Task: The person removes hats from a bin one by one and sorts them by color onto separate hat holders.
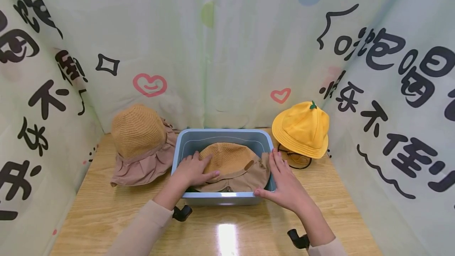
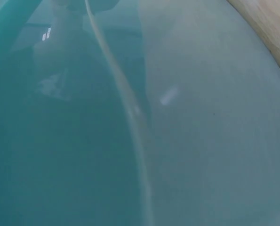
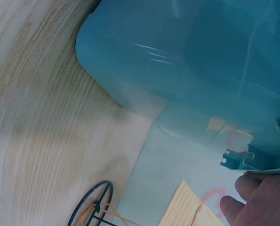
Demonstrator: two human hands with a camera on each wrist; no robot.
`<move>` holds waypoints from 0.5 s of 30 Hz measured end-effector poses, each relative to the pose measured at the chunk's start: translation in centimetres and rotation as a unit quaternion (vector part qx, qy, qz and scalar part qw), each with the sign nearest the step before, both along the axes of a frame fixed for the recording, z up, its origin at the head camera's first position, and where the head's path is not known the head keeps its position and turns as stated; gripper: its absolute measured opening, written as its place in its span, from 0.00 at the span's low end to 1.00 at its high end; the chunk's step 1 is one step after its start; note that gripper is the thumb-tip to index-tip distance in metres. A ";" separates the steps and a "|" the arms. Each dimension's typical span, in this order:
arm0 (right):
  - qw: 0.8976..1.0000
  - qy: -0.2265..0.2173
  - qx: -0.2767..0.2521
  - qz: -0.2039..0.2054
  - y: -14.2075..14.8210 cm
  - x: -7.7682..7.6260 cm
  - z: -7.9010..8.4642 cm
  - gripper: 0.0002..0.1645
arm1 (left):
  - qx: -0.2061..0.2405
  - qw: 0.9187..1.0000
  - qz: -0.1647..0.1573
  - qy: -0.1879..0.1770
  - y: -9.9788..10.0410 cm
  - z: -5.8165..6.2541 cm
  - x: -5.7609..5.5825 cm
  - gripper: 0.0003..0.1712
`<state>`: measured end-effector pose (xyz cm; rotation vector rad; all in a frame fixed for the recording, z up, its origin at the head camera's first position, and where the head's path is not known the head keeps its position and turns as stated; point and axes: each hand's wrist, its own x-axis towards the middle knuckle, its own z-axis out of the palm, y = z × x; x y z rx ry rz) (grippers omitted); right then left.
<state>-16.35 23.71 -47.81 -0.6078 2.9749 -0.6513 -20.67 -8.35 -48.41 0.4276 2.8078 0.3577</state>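
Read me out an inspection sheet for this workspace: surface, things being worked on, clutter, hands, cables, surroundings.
Surface: wooden table, with bright glare in front of the bin.
Job's things: tan hat with a beige brim, inside the blue-grey bin.
Clutter: pink-brimmed straw hat left of the bin; yellow hat right of it, a black wire ring partly under its brim.
Left hand: rests on the tan hat, fingers spread.
Right hand: at the bin's right rim, thumb on the front rim near the corner.
Cables: nothing seen.
Surroundings: pale curtain with black writing and pink hearts.
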 end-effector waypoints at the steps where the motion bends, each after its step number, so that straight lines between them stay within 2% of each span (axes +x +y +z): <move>1: 1.000 0.001 0.000 0.000 0.0 0.0 0.0 0.75 | -0.001 1.000 0.000 -0.001 0.0 0.0 0.0 0.46; 8: 1.000 0.008 0.002 0.000 0.1 -0.1 0.0 0.75 | -0.001 1.000 -0.002 -0.003 0.2 0.1 -0.3 0.40; 15: 1.000 -0.002 -0.005 -0.003 -0.1 0.0 0.0 0.74 | 0.022 0.998 -0.014 0.057 0.0 -0.3 -0.1 0.33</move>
